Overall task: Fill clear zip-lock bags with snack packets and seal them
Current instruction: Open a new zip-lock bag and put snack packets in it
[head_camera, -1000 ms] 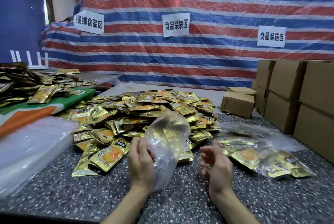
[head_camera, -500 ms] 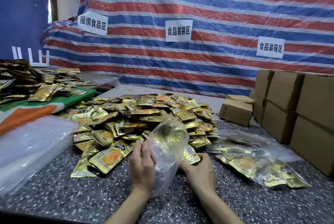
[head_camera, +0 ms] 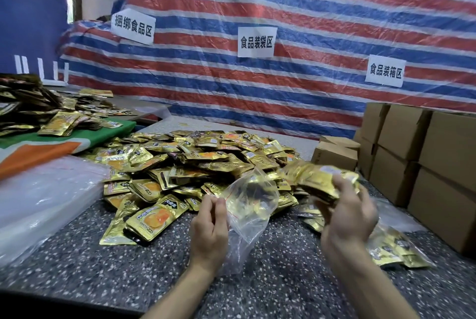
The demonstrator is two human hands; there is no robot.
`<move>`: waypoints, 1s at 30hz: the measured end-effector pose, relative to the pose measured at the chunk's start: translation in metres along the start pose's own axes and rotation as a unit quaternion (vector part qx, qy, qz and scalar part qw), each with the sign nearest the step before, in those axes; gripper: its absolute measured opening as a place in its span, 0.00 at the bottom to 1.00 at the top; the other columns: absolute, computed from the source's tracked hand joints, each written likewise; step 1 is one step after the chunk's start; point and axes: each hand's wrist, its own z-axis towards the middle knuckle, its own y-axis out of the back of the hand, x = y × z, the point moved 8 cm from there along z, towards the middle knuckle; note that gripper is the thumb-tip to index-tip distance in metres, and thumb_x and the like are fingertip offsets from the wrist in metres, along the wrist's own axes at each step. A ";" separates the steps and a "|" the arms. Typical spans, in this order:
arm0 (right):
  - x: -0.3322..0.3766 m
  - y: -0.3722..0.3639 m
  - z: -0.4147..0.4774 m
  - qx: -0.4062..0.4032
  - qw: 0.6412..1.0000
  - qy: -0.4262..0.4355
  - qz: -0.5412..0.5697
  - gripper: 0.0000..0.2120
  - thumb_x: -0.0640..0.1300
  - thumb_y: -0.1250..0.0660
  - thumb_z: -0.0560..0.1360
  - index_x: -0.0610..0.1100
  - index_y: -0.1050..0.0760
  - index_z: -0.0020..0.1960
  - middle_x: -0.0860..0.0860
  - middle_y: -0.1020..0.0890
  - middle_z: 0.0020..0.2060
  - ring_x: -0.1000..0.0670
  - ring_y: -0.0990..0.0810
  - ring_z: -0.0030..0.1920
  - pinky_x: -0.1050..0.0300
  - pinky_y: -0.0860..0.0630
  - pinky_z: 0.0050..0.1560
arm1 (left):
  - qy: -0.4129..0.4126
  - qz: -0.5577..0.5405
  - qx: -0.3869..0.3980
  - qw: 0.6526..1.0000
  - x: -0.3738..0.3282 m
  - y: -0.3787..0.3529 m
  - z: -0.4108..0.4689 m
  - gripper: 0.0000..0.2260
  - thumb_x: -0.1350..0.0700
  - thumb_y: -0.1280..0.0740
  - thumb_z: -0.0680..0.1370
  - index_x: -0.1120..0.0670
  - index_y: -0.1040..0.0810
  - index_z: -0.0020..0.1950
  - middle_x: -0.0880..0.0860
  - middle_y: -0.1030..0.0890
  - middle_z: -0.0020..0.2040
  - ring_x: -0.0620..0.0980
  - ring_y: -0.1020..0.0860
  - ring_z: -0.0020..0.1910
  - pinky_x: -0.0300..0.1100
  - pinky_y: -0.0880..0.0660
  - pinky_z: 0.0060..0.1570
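- Both hands were raised just above the speckled table (head_camera: 85, 275), well apart from each other, with the forearms reaching in from the bottom edge.
- The left hand (head_camera: 208, 226) had its back toward the camera and its fingers pointing up. Thumb and fingers pinched the rim of a clear bag (head_camera: 251, 205) on its left side.
- That bag hung from the pinch with its mouth gaping upward and a thin red line showing along the rim. Its lower end trailed down toward the table beside the left wrist, and nothing could be made out inside it.
- The right hand (head_camera: 347, 215) was higher and to the right of the bag's mouth, fingers curled round a bundle of gold packets (head_camera: 319, 180). The bundle was blurred, so the count could not be told.
- Behind the hands, a big pile of packets (head_camera: 185, 161) covered the middle of the table.
- A filled bag (head_camera: 394, 249) lay on the table, partly hidden behind the right wrist.
- A stack of empty bags (head_camera: 43, 195) lay at the left.
- Cardboard boxes (head_camera: 443, 164) stood stacked along the right edge.
- A striped tarp (head_camera: 296, 4) hung behind.
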 end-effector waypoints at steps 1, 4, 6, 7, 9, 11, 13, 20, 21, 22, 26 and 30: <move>0.012 -0.005 -0.002 0.015 1.000 0.012 0.014 0.17 0.43 0.28 0.74 0.36 0.24 0.60 0.43 0.18 0.47 0.43 0.18 0.44 0.59 0.22 0.29 | -0.002 0.005 0.002 1.000 0.000 0.000 0.000 0.13 0.49 0.43 0.80 0.55 0.30 0.40 0.50 0.31 0.26 0.44 0.34 0.23 0.47 0.39 0.20; 0.027 -0.030 -0.011 0.124 0.991 0.032 -0.026 0.05 0.42 0.28 0.74 0.40 0.20 0.46 0.50 0.17 0.36 0.48 0.18 0.37 0.59 0.23 0.28 | -0.008 0.013 0.004 1.000 -0.001 0.000 0.000 0.13 0.49 0.43 0.80 0.54 0.30 0.39 0.49 0.29 0.26 0.43 0.33 0.23 0.39 0.38 0.21; 0.022 -0.045 -0.020 0.194 0.976 0.024 -0.099 0.03 0.40 0.28 0.73 0.40 0.18 0.43 0.49 0.14 0.35 0.49 0.16 0.33 0.59 0.23 0.27 | -0.005 0.015 0.003 1.000 0.001 0.000 0.000 0.13 0.49 0.43 0.80 0.53 0.30 0.39 0.48 0.28 0.26 0.42 0.34 0.23 0.41 0.38 0.22; 0.016 -0.049 -0.024 0.213 0.966 0.023 -0.142 0.02 0.40 0.27 0.73 0.41 0.17 0.42 0.47 0.14 0.36 0.48 0.16 0.33 0.58 0.23 0.27 | 0.001 0.011 0.001 1.000 0.002 0.000 0.000 0.13 0.49 0.44 0.81 0.54 0.30 0.39 0.47 0.28 0.26 0.43 0.33 0.24 0.42 0.37 0.23; 0.005 -0.054 -0.028 0.227 0.947 0.034 -0.224 0.03 0.40 0.26 0.72 0.43 0.17 0.40 0.46 0.14 0.36 0.47 0.15 0.33 0.53 0.20 0.27 | 0.010 -0.002 0.003 1.000 0.005 0.000 0.000 0.14 0.53 0.43 0.83 0.54 0.29 0.39 0.46 0.26 0.27 0.43 0.32 0.24 0.40 0.36 0.23; -0.007 -0.056 -0.029 0.223 0.929 0.052 -0.292 0.05 0.43 0.25 0.70 0.47 0.17 0.36 0.48 0.14 0.35 0.47 0.15 0.37 0.45 0.16 0.36 | 0.011 -0.012 0.017 1.000 0.005 -0.003 0.000 0.14 0.59 0.44 0.84 0.55 0.29 0.39 0.46 0.24 0.28 0.42 0.30 0.24 0.35 0.35 0.24; -0.017 -0.056 -0.025 0.206 0.921 0.050 -0.328 0.07 0.45 0.24 0.69 0.49 0.17 0.33 0.51 0.14 0.34 0.47 0.14 0.40 0.42 0.16 0.44 | 0.012 -0.030 0.044 0.999 0.004 -0.008 -0.002 0.14 0.62 0.45 0.84 0.56 0.29 0.39 0.46 0.24 0.29 0.42 0.30 0.25 0.33 0.35 0.24; -0.055 -0.059 -0.022 0.232 0.906 -0.084 -0.344 0.13 0.47 0.18 0.64 0.42 0.16 0.43 0.46 0.13 0.39 0.43 0.14 0.41 0.42 0.16 0.43 | -0.019 -0.054 0.084 0.995 -0.002 -0.015 -0.006 0.15 0.50 0.45 0.81 0.57 0.28 0.42 0.48 0.23 0.30 0.42 0.31 0.23 0.33 0.35 0.22; -0.054 -0.059 -0.020 0.234 0.907 -0.078 -0.342 0.14 0.47 0.17 0.63 0.42 0.16 0.44 0.46 0.13 0.40 0.44 0.14 0.43 0.43 0.16 0.45 | -0.027 -0.054 0.081 0.995 -0.002 -0.014 -0.006 0.16 0.48 0.45 0.82 0.57 0.28 0.42 0.49 0.22 0.30 0.42 0.30 0.22 0.34 0.35 0.21; -0.050 -0.059 -0.018 0.236 0.907 -0.059 -0.343 0.14 0.46 0.17 0.62 0.43 0.15 0.44 0.48 0.13 0.40 0.47 0.14 0.44 0.46 0.17 0.46 | -0.034 -0.052 0.077 0.995 -0.002 -0.013 -0.006 0.17 0.45 0.45 0.81 0.56 0.29 0.42 0.50 0.22 0.31 0.42 0.29 0.22 0.36 0.34 0.20; -0.027 -0.068 -0.021 0.258 0.911 0.033 -0.319 0.11 0.35 0.22 0.67 0.47 0.17 0.45 0.55 0.13 0.38 0.56 0.15 0.41 0.60 0.19 0.43 | -0.055 -0.037 0.053 0.996 0.000 -0.009 -0.007 0.17 0.41 0.47 0.81 0.52 0.30 0.44 0.55 0.25 0.29 0.49 0.31 0.21 0.43 0.37 0.18; -0.005 -0.081 -0.027 0.293 0.891 0.151 -0.313 0.12 0.30 0.25 0.70 0.47 0.17 0.43 0.53 0.14 0.39 0.54 0.15 0.41 0.59 0.18 0.43 | -0.094 -0.032 0.025 0.995 -0.010 -0.004 -0.009 0.13 0.43 0.49 0.82 0.47 0.32 0.44 0.48 0.27 0.27 0.41 0.35 0.22 0.37 0.39 0.21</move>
